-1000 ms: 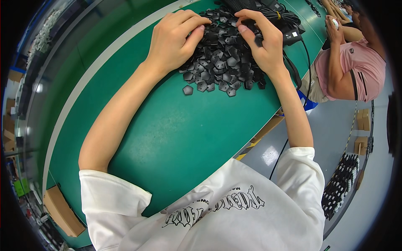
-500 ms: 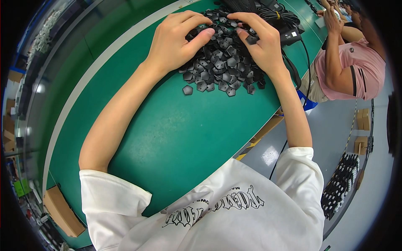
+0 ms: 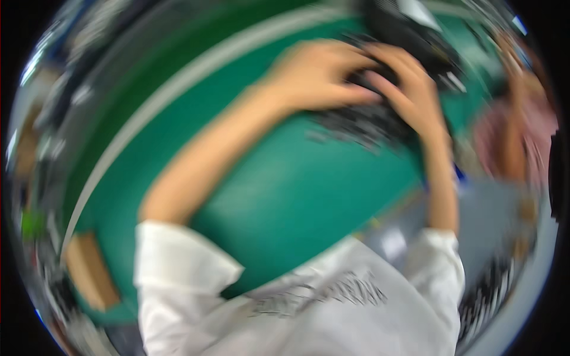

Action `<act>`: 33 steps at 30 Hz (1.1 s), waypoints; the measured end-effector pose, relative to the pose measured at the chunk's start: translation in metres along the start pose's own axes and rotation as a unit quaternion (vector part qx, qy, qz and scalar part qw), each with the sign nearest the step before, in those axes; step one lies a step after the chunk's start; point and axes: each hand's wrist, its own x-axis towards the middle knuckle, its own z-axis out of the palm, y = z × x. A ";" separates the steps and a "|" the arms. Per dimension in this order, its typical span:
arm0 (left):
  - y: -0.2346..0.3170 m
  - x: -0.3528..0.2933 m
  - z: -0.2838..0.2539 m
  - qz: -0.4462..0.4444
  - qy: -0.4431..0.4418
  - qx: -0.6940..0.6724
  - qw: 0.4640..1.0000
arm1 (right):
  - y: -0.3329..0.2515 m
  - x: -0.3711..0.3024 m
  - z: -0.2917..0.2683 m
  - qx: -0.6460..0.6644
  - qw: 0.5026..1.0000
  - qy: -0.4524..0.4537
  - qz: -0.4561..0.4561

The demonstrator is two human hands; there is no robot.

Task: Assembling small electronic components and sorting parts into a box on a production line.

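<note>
The picture is heavily blurred by motion. A heap of small black parts (image 3: 362, 121) lies on the green table (image 3: 285, 190). My left hand (image 3: 314, 74) rests on the heap's left side with fingers curled over the parts. My right hand (image 3: 409, 89) lies on the heap's right side, fingertips meeting the left hand near the top of the heap. Whether either hand pinches a part is lost in the blur.
A person in a pink top (image 3: 516, 136) sits at the right end of the table. A pale stripe (image 3: 154, 113) runs along the table's far side. A brown box (image 3: 89, 273) sits at the lower left. Dark items (image 3: 487, 291) lie low on the right.
The whole view has swung and blurred, so my head moved sharply. Both hands stay on the heap of black parts, now seeming closer together.
</note>
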 end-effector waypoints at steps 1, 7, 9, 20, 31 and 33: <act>0.007 0.003 0.003 0.012 0.044 -0.033 0.998 | -0.005 -0.007 -0.005 -0.015 0.999 -0.023 0.043; -0.025 0.027 0.064 0.023 0.240 -0.085 0.967 | 0.016 -0.032 -0.014 -0.012 0.992 -0.104 0.071; -0.020 0.020 0.062 -0.011 0.271 -0.084 0.959 | -0.009 -0.022 -0.014 -0.026 0.995 -0.094 0.003; -0.037 0.015 0.064 0.032 0.154 0.073 0.985 | -0.001 -0.023 -0.018 -0.040 0.997 -0.061 0.008; -0.042 0.001 0.060 0.056 0.101 0.136 0.984 | 0.002 -0.019 -0.014 -0.061 0.993 0.009 -0.101; -0.042 0.006 0.063 0.077 0.126 0.134 0.980 | 0.055 -0.032 -0.019 -0.078 0.988 -0.012 -0.135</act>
